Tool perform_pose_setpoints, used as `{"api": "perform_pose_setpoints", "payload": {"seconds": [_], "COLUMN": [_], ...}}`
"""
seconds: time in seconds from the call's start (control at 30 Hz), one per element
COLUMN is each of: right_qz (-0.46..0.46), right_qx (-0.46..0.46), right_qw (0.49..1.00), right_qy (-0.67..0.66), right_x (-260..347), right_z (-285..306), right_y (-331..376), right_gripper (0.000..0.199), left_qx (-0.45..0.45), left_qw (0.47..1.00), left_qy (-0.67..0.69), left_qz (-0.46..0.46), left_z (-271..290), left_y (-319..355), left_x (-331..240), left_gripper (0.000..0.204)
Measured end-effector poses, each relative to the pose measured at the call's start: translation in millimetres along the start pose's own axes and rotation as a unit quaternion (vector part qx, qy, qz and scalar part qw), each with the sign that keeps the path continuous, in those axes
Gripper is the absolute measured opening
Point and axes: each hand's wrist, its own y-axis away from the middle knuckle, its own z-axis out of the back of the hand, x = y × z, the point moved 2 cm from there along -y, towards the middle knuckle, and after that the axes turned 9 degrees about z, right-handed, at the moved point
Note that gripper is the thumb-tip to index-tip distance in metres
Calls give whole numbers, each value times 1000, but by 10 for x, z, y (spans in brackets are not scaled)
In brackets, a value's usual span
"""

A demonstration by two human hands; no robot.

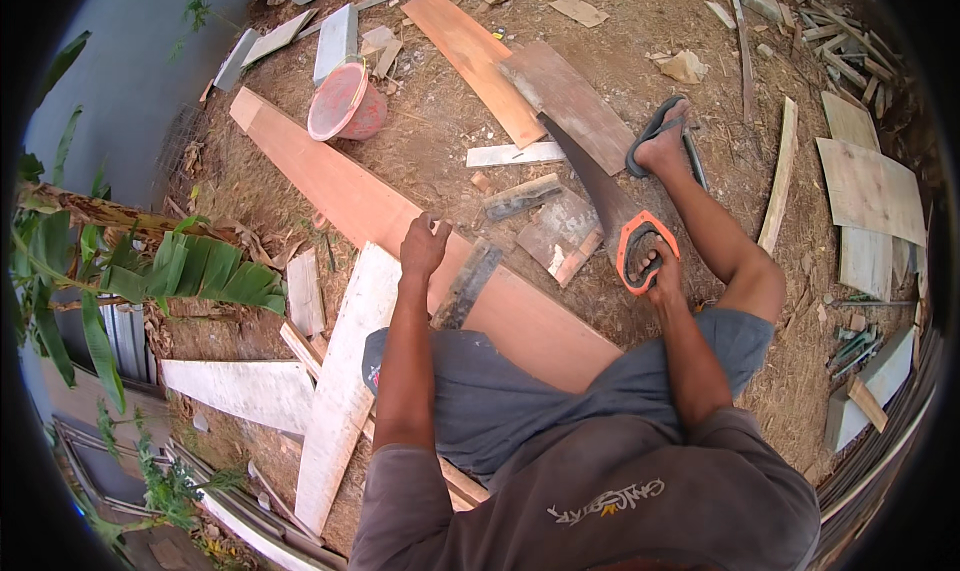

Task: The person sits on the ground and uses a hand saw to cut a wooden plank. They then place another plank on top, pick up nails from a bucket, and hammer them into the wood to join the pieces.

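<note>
Closest, the dark shirt [600,491] carries pale, slanting lettering with a small yellow mark, and a small red-and-white patch shows at the left hem of the grey shorts [510,401], too small to make out. From the left sleeve, the forearm reaches straight forward, and the left hand [425,248] rests on the long reddish plank [335,179], its fingers bent; I cannot tell whether they grip it. That plank runs slantwise from beside the shorts toward the far left, with a dark, worn block [467,286] lying across it and a white board [350,391] to its left. The right forearm angles forward and a little left; the right hand's [660,268] fingers are clamped around the orange-and-black handle of the saw [592,179], whose dark blade points forward and left. Past the blade lie a weathered board [570,101] beside the sandalled right foot [662,153], then an orange-brown board [470,56]. Farther left, a pinkish bucket [362,116] stands tilted.
</note>
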Motion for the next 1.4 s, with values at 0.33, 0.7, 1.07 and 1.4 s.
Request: {"api": "perform_pose_setpoints", "payload": {"seconds": [0.33,0.7,1.07,1.4], "right_qz": [-21,-63,382,191], "right_qx": [-21,-163,18,322], "right_qw": [989,906,436,489], "right_qy": [146,386,815,788], "right_x": [-489,-524,-869,-1488], "right_z": [771,934,793,373], "right_y": [-626,-752,-586,63], "right_gripper": [40,68,79,64], "left_qx": [159,223,250,259], "left_qw": [985,974,961,957], "left_qy": [60,-12,-44,-52], "left_qz": [36,-30,-107,-122], "left_z": [219,348,366,399], "left_y": [204,389,486,578], "left_x": [242,358,199,83], "left_gripper": [48,53,53,54]}}
